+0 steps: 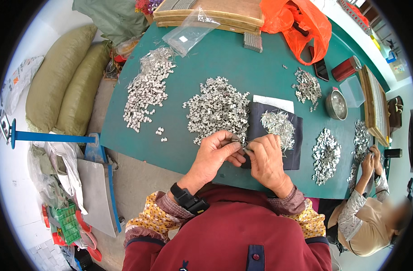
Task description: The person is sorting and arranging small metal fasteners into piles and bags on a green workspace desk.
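Note:
My left hand (214, 153) is closed, thumb and forefinger pinching a small dark grey piece whose kind I cannot make out. Just beside it, almost touching, my right hand (267, 159) is also closed in a pinch, and its fingers hide what they hold. Both are at the near edge of the green table (188, 67). Beyond my left hand spreads a heap of small notched grey metal pieces (217, 106). Past my right hand, a pile of thin shiny metal pins (278, 128) lies on a dark cloth (295, 153), with white paper (273, 102) at its far edge.
More small-piece heaps lie left (145, 92) and right (326, 156). Wooden trays (211, 20), a clear plastic bag (190, 34) and an orange bag (301, 27) are at the back. A metal bowl (336, 105) stands right, near a co-worker's hands (371, 162).

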